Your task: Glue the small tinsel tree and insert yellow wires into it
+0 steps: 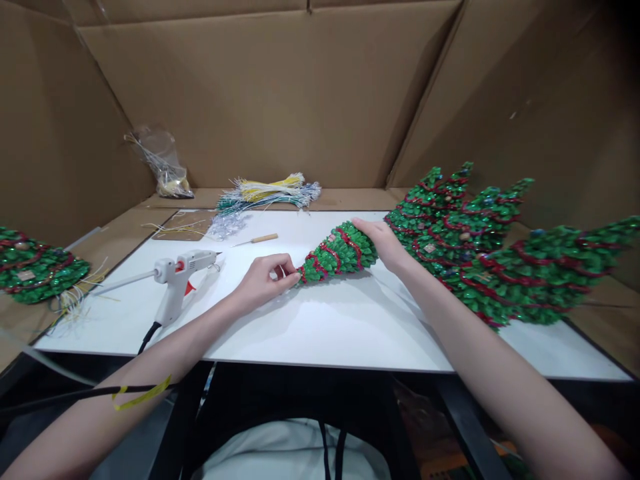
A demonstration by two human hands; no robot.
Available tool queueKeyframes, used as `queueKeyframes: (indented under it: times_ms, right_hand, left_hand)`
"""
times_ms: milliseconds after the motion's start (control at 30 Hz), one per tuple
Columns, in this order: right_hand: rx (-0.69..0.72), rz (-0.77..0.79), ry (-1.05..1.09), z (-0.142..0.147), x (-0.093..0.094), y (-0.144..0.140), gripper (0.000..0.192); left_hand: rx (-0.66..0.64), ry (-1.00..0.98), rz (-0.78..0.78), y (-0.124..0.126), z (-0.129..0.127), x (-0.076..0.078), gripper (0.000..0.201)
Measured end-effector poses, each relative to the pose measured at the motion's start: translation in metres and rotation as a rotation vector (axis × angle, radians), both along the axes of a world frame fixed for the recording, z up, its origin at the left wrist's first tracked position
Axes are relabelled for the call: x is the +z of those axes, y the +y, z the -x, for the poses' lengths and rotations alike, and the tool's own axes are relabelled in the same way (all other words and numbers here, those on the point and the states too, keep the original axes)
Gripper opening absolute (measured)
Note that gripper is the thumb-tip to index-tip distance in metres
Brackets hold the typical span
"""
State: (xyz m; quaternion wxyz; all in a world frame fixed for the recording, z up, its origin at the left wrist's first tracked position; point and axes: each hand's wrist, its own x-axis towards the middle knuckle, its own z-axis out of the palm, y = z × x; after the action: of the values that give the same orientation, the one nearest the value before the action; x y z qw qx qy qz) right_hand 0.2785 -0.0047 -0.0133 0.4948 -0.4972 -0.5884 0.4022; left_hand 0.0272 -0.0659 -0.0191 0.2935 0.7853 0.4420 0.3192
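A small green cone-shaped tree [336,255] wound with red trim lies on its side on the white board [320,333], tip pointing left. My left hand [264,280] pinches its tip between thumb and fingers. My right hand [384,243] cups its wide base from the right. A white hot glue gun [176,273] stands on the board to the left of my left hand.
Three finished green trees [480,247] lie stacked at the right; another [35,267] lies at the left edge. A wooden-handled awl [257,239], bundles of coloured wires [267,191] and a plastic bag [163,163] lie at the back. Cardboard walls [280,87] enclose the table.
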Motion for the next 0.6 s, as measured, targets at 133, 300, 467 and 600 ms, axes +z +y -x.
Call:
queueKeyframes:
  times_ms: [133,300,467,600]
  right_hand:
    - [-0.001,0.005,-0.004,-0.0004,0.0001,-0.0003,0.041]
    - [-0.008,0.011,0.0,0.0005,0.0013,-0.0017,0.041]
    - [-0.034,0.01,0.008,0.0033,0.0025,-0.0036,0.041]
    - [-0.042,0.005,0.005,0.0042,0.002,-0.0041,0.042]
  left_hand:
    - [-0.006,-0.004,-0.012,0.0,-0.0003,0.0002,0.015]
    - [0.001,-0.008,0.016,-0.0006,-0.0006,0.0014,0.016]
    - [0.021,0.0,0.015,0.0015,0.0002,0.001,0.016]
    - [0.017,-0.003,0.015,0.0026,0.0008,-0.0008,0.018]
